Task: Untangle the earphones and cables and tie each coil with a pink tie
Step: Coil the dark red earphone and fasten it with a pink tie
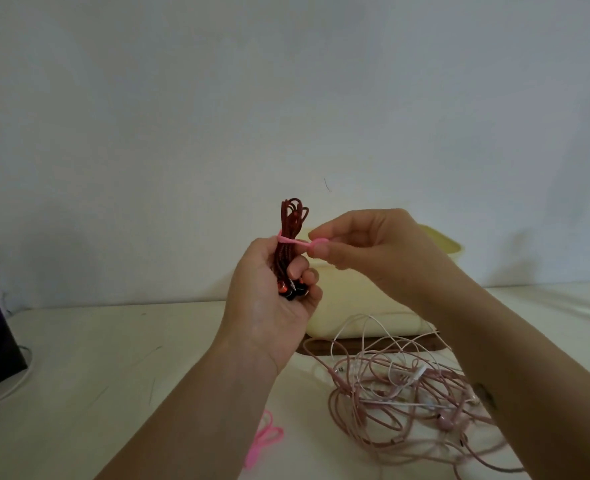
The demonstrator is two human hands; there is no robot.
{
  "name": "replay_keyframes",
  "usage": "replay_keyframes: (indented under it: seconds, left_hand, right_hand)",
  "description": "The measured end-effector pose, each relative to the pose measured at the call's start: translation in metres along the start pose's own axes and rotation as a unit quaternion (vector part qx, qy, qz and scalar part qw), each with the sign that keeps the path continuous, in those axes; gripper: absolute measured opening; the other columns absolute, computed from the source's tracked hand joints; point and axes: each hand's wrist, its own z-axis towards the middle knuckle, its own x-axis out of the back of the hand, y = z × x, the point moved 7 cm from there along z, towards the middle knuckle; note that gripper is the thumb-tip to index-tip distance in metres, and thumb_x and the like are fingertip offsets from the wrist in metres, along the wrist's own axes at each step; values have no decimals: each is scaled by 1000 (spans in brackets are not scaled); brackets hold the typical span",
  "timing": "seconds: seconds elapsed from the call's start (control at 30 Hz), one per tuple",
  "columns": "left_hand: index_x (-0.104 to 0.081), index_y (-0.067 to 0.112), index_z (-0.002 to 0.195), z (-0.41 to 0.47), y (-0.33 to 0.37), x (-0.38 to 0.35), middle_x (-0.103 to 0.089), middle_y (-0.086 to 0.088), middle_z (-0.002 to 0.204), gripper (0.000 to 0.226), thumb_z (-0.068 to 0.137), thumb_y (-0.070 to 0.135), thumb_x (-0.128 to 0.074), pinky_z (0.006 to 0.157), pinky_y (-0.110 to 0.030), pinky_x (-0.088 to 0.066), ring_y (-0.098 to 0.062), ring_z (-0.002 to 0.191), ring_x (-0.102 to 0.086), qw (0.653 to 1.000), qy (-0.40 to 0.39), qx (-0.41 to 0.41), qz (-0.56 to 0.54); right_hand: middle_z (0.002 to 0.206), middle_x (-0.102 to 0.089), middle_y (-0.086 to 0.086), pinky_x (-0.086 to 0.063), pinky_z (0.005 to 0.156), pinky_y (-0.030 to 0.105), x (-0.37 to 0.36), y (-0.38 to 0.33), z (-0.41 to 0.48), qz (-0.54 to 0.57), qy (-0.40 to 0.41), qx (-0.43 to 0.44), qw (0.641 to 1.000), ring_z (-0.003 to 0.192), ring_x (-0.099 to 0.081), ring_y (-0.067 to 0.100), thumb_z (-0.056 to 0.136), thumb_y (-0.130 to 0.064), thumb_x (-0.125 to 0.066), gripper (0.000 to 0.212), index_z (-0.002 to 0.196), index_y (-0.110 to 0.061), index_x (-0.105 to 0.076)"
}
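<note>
Pale yellow tub (355, 306), inside hidden. Before it, left hand (272, 299) grips the braided dark-red earphone coil (288, 230) upright; right hand (366, 244) pinches the pink tie (297, 241) looped round it. Thin pink-white cable tangle (407, 393) lies just before the tub.

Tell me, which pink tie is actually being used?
The pink tie looped round the dark red coil in the left hand, its end pinched by the right hand. The spare ties lie loose on the table.

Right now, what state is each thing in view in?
Dark red braided earphone coil: bundled, held upright by left hand.
Pink tie: looped round coil, end pinched by right hand.
Pink and white cable pile: tangled on table.
Spare pink ties: loose on table.
</note>
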Motion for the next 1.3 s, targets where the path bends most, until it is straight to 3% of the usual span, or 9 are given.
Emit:
replay_keyframes:
  seconds: [0.1, 0.2, 0.33, 0.47, 0.6, 0.73, 0.87, 1.07, 1.3]
  left_hand:
    - [-51, 12, 61, -4, -1, -1, -34, 3, 48, 20, 79, 19, -45, 52, -22, -30, -10, 47, -37, 1000, 1, 0, 11]
    - [-52, 12, 50, -7, -7, -3, -30, 3, 47, 23, 71, 21, -47, 50, -22, -29, -11, 43, -34, 998, -13, 53, 3]
    - [-47, 12, 51, -10, -14, -4, -26, 4, 45, 30, 77, 26, -43, 43, -21, -29, -11, 40, -31, 988, -58, 142, -16]
    - [-46, 12, 50, -14, -18, -8, -26, 5, 42, 31, 76, 28, -41, 42, -18, -29, -10, 37, -32, 974, -112, 195, -23]
    - [-46, 13, 55, -17, -18, -9, -28, 6, 44, 22, 73, 26, -45, 44, -17, -30, -10, 37, -34, 970, -116, 214, 6]
    - [-56, 13, 74, -8, -9, -3, -51, -1, 57, 27, 89, 34, -47, 50, -22, -41, -13, 49, -53, 983, -64, 116, 128]
    - [-64, 14, 101, -6, 4, -8, -67, 3, 78, 24, 92, 33, -51, 57, -25, -52, -11, 70, -66, 980, -76, -21, 185]
    - [-67, 12, 96, -7, 2, -8, -66, 5, 73, 15, 93, 16, -53, 55, -19, -51, -5, 64, -64, 981, -53, -49, 181]
    - [-66, 16, 89, -5, 7, -6, -67, 9, 67, 12, 90, 23, -57, 67, -24, -55, -6, 66, -63, 965, -40, -81, 246]
  right_hand:
    - [67, -69, -8, -46, 63, 13, -3, 10, 1, 47, -10, -27, 998, 61, -59, -1, 78, -15, -74, 5, 82, -18, -72]
    - [76, -70, 0, -48, 70, 17, -10, 16, 1, 74, -47, -34, 996, 71, -60, 5, 81, -10, -70, 6, 81, -16, -70]
    - [85, -71, 4, -50, 90, 34, -14, 16, -1, 146, -115, -26, 982, 87, -64, 17, 74, -18, -70, 11, 84, -13, -70]
    - [80, -72, 1, -49, 81, 24, -15, 11, -2, 170, -130, -15, 977, 83, -67, 12, 73, -14, -67, 14, 86, -9, -69]
    - [81, -73, 7, -51, 85, 28, -11, 10, 0, 152, -98, -14, 983, 83, -68, 17, 68, -16, -72, 11, 79, -14, -73]
    - [78, -73, 5, -51, 84, 29, -1, 17, 2, 112, -32, -36, 993, 76, -66, 11, 72, -12, -75, 5, 76, -16, -74]
    - [80, -73, 11, -52, 86, 36, 3, 22, 3, 108, 13, -57, 992, 80, -67, 21, 78, -8, -73, 6, 79, -13, -71]
    - [80, -71, 11, -53, 80, 30, 3, 26, 3, 94, 9, -82, 992, 75, -64, 17, 79, -11, -73, 7, 84, -14, -69]
    - [74, -70, 5, -54, 75, 27, 0, 21, 3, 60, -15, -79, 995, 70, -63, 13, 77, -11, -74, 4, 78, -12, -70]
